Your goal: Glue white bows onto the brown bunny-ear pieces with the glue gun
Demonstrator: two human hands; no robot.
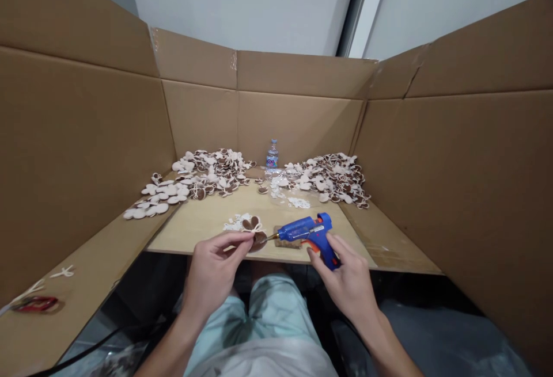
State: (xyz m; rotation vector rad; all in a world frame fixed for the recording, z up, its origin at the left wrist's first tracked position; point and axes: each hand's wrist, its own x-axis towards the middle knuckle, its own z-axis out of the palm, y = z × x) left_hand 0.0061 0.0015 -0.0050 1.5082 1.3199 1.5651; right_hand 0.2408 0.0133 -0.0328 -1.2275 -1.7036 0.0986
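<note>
Between the thumb and fingertips of my left hand (pixel 218 267) is a brown rabbit-shaped felt piece (pixel 259 241) with two round ears and a white string bow across it. My right hand (pixel 345 273) has its thumb and fingers around the handle of a blue glue gun (pixel 305 228) with an orange trigger. The gun's metal nozzle points left and its tip is at the brown piece; whether they touch, I cannot tell. Under the gun lies a small brown block (pixel 287 243). Small white pieces (pixel 237 221) lie just behind the felt piece.
Piles of brown and white felt pieces stand at the left (pixel 207 175) and right (pixel 332 178). Between them are a water bottle (pixel 272 155) and a clear plastic bag (pixel 280 178). Cardboard walls (pixel 298 118) surround the board. A red-handled tool (pixel 37 304) and string bow (pixel 63 272) lie at left.
</note>
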